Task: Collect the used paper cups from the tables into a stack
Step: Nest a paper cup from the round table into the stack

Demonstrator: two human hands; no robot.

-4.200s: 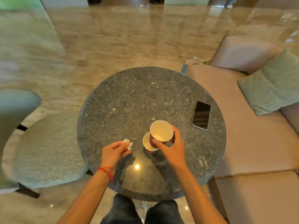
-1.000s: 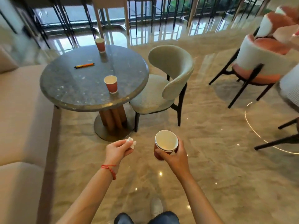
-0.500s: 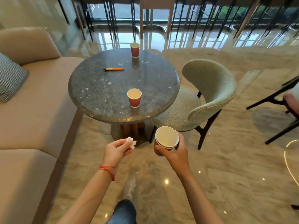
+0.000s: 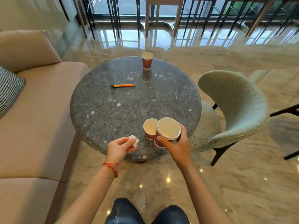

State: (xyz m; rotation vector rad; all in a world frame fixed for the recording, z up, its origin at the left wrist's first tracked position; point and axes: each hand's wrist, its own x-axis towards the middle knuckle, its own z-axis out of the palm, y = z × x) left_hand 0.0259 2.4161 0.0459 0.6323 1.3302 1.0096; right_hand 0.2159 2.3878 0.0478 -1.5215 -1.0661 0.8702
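Observation:
My right hand [image 4: 175, 145] grips a stack of red paper cups [image 4: 168, 129] with cream insides, held over the near edge of a round grey stone table [image 4: 113, 110]. Just left of the stack, touching or nearly touching it, a single red paper cup [image 4: 150, 127] stands upright on the table. Another red paper cup [image 4: 147, 60] stands upright at the table's far edge. My left hand [image 4: 119, 148] pinches a small crumpled white tissue [image 4: 134, 140] over the near edge, left of the cups.
An orange pen [image 4: 123, 85] lies on the table's far half. A beige sofa [image 4: 37, 110] with a checked cushion [image 4: 8, 89] borders the table's left. A pale green chair [image 4: 233, 110] stands at the right. Dark railings [image 4: 161, 16] run along the back.
I have walked up to the table; it now fills the middle of the view. My right hand with the stack has come up beside the near cup.

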